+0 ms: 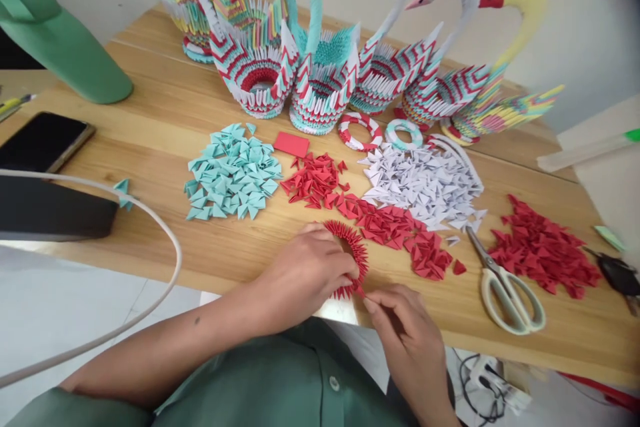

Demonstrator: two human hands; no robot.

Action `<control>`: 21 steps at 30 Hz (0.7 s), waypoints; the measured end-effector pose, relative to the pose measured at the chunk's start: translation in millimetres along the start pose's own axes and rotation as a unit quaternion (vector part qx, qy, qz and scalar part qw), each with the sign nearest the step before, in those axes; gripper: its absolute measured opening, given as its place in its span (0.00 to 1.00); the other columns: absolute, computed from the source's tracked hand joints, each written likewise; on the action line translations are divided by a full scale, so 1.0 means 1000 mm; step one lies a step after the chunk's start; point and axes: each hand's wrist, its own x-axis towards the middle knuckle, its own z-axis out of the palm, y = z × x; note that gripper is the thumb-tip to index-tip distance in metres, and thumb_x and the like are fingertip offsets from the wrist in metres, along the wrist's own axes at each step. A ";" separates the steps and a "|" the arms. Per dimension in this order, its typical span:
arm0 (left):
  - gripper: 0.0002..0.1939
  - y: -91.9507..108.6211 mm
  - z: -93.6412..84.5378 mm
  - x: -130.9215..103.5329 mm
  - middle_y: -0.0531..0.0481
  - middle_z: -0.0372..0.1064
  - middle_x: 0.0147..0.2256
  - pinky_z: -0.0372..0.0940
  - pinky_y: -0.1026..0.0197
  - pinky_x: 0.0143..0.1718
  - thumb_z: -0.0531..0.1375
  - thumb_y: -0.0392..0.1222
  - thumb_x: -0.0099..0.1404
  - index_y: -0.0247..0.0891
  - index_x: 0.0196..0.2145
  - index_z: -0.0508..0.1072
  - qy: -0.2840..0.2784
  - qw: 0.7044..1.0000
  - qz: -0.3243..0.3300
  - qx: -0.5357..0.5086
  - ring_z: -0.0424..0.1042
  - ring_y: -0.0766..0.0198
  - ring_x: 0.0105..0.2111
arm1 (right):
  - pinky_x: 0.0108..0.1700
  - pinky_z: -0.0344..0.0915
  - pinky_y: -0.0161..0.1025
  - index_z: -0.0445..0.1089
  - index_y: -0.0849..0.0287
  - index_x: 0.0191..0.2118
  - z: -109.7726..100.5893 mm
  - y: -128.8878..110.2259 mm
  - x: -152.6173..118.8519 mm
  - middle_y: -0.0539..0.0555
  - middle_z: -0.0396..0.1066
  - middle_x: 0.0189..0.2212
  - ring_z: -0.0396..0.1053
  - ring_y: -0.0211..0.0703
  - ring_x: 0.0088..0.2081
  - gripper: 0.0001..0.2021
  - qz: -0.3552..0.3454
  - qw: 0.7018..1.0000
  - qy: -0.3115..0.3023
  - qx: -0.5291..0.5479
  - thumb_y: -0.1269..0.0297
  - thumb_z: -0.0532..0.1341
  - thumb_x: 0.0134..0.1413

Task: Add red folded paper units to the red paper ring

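Note:
A ring of red folded paper pieces [360, 255] sits at the table's front edge. My left hand [313, 270] is closed around the ring's left side, its fingertips reaching over the opening. At the ring's lower right, my right hand [407, 327] pinches a small red paper piece [359, 290] that touches the rim. Just behind the ring lie loose red pieces [385, 220], with a teal pile [235, 173] to the left and a white pile [425, 183] to the right.
Paper swans [323, 97] line the back of the wooden table [155, 227]. Scissors [507, 293] and another red pile [543, 250] lie right. A green bottle [80, 53], a phone [45, 140], a black box [55, 210] and a curved white cable [173, 233] are left.

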 end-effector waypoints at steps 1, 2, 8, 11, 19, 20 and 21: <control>0.08 0.000 0.000 0.000 0.54 0.72 0.27 0.59 0.58 0.42 0.60 0.35 0.69 0.37 0.30 0.75 0.003 1.000 -0.003 -0.007 0.69 0.65 0.32 | 0.34 0.63 0.39 0.70 0.53 0.34 0.000 0.000 0.000 0.48 0.72 0.27 0.70 0.41 0.30 0.04 0.004 1.000 -0.001 -0.001 0.68 0.60 0.62; 0.08 0.000 0.000 0.000 0.54 0.72 0.27 0.59 0.59 0.42 0.61 0.35 0.68 0.37 0.31 0.75 0.006 1.000 -0.005 -0.014 0.69 0.65 0.32 | 0.34 0.64 0.39 0.70 0.53 0.34 -0.001 0.001 -0.001 0.48 0.72 0.27 0.70 0.41 0.30 0.04 0.009 1.000 -0.006 -0.002 0.67 0.60 0.62; 0.08 -0.005 0.002 0.000 0.53 0.74 0.28 0.58 0.59 0.43 0.61 0.33 0.67 0.37 0.29 0.75 0.020 0.998 -0.008 -0.061 0.70 0.64 0.32 | 0.35 0.64 0.39 0.70 0.53 0.34 -0.003 0.002 -0.001 0.49 0.72 0.29 0.70 0.42 0.32 0.04 0.027 0.999 -0.019 0.002 0.65 0.60 0.63; 0.07 -0.007 0.002 0.001 0.53 0.74 0.28 0.57 0.59 0.43 0.62 0.33 0.67 0.37 0.30 0.75 0.025 0.997 -0.011 -0.072 0.70 0.63 0.33 | 0.36 0.64 0.38 0.70 0.54 0.34 -0.002 0.002 -0.001 0.49 0.72 0.29 0.70 0.41 0.32 0.05 0.033 0.999 -0.019 0.008 0.66 0.60 0.63; 0.09 -0.006 -0.001 0.003 0.55 0.72 0.27 0.56 0.60 0.42 0.61 0.33 0.67 0.36 0.28 0.74 0.019 0.997 -0.020 -0.076 0.68 0.66 0.31 | 0.36 0.64 0.38 0.71 0.53 0.34 -0.002 0.003 0.000 0.49 0.72 0.29 0.70 0.42 0.33 0.04 0.034 0.999 -0.022 0.005 0.65 0.60 0.62; 0.09 -0.006 -0.001 0.003 0.56 0.72 0.27 0.56 0.60 0.42 0.61 0.32 0.67 0.36 0.28 0.74 0.021 0.996 -0.022 -0.079 0.68 0.66 0.31 | 0.36 0.64 0.38 0.71 0.54 0.34 -0.002 0.003 0.000 0.49 0.73 0.29 0.70 0.42 0.33 0.04 0.035 0.999 -0.022 0.005 0.65 0.60 0.62; 0.09 -0.006 0.000 0.003 0.56 0.72 0.26 0.56 0.60 0.42 0.62 0.32 0.67 0.36 0.28 0.74 0.025 0.996 -0.023 -0.083 0.68 0.67 0.31 | 0.36 0.64 0.38 0.70 0.54 0.35 -0.002 0.003 -0.001 0.49 0.73 0.30 0.70 0.42 0.33 0.04 0.035 0.999 -0.021 0.005 0.66 0.60 0.62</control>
